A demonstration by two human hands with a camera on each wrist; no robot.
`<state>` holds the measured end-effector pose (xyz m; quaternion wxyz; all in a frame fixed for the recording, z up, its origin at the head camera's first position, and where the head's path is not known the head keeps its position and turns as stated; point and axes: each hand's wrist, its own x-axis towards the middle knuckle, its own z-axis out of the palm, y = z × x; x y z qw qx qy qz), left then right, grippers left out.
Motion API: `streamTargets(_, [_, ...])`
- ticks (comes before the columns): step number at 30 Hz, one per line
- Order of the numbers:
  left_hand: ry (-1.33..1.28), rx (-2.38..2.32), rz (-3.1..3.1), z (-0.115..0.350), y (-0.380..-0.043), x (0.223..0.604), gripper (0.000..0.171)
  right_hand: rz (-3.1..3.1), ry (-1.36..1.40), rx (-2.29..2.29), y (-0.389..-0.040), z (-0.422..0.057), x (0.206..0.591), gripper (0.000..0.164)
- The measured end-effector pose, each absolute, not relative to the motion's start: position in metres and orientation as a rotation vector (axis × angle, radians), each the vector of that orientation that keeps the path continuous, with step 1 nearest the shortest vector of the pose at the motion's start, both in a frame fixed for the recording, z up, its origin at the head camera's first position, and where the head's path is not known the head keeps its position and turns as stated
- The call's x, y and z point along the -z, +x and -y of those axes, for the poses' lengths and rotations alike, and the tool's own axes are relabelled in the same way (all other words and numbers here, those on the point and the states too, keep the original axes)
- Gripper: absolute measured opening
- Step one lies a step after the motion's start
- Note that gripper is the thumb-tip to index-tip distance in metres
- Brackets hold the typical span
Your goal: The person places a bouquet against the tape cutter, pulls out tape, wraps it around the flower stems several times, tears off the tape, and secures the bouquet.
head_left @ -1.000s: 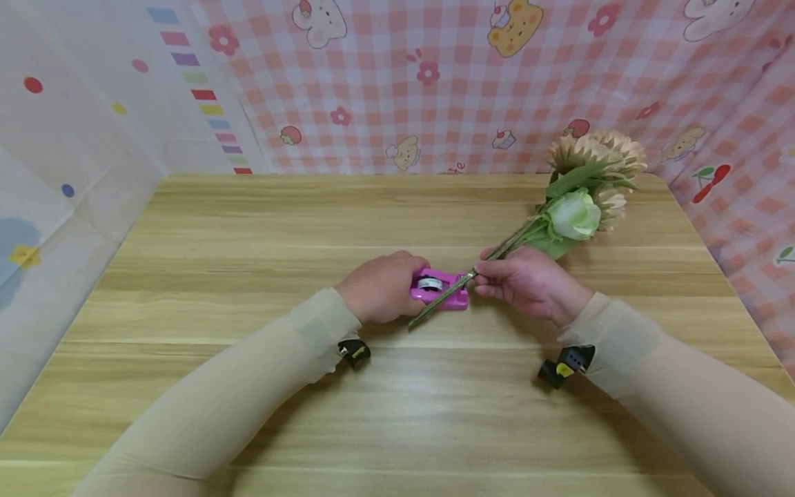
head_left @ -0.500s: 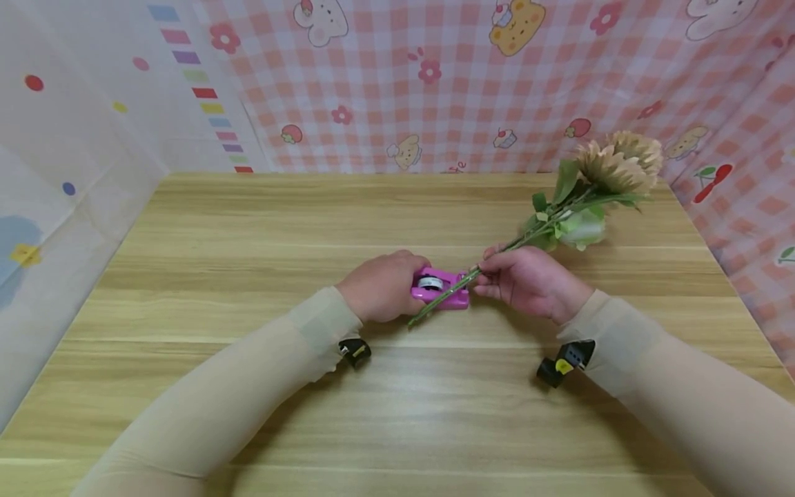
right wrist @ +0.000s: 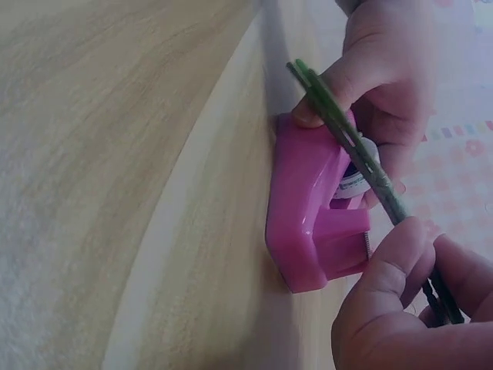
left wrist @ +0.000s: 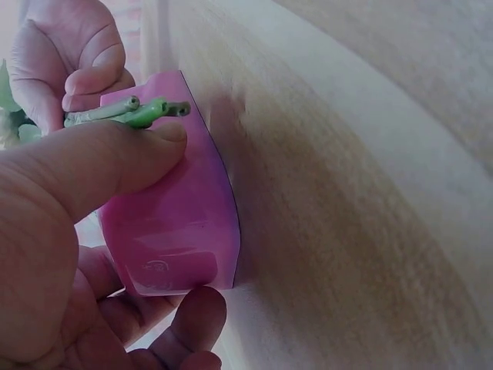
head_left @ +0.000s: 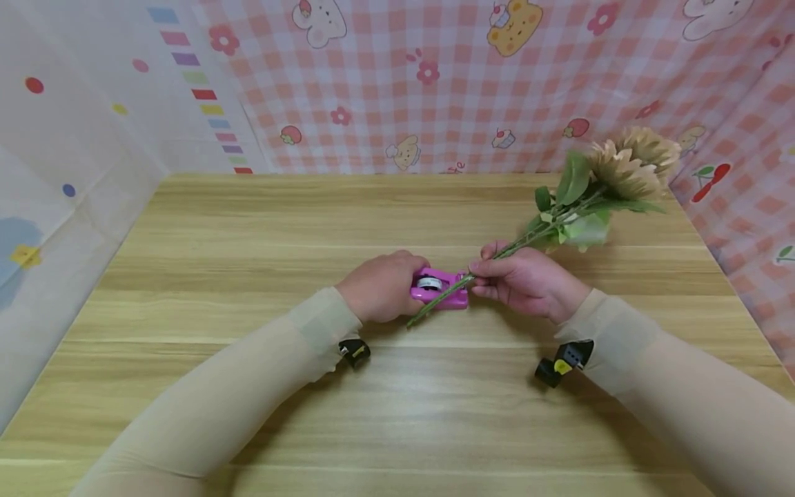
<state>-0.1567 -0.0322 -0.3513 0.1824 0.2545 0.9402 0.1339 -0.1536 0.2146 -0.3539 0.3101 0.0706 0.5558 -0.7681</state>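
Observation:
My left hand [head_left: 381,286] grips the rear of a pink tape dispenser [head_left: 458,301] on the wooden table. A small tape roll [head_left: 429,284] sits in it, and a toothed cutting edge [right wrist: 367,245] shows in the right wrist view. My right hand [head_left: 533,284] pinches a bunch of artificial flowers by its green stems [head_left: 437,301]. The stems slant across the dispenser, their cut ends [left wrist: 160,106] passing by my left thumb. Beige blooms [head_left: 633,166] and a pale green-white rose [head_left: 586,229] point up to the right. Near the right fingertips the stems look wrapped in something shiny.
The wooden tabletop [head_left: 298,228] reaches back to a pink checked cloth [head_left: 373,76] with cartoon prints. A white dotted cloth [head_left: 81,131] hangs on the left. Black wrist cameras are strapped under both sleeves.
The bouquet has turned about its stems in my right fingers. Its beige blooms have swung right, and the rose has rolled to the underside. My left hand and the dispenser have stayed put.

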Motion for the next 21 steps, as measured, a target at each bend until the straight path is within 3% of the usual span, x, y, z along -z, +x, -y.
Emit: streamTargets(21, [0.715,-0.378,-2.665,0.0315,-0.1560,0.3527,0.053,-1.401,0.266,2.104,-0.1532,-0.2106,0.3542,0.029])
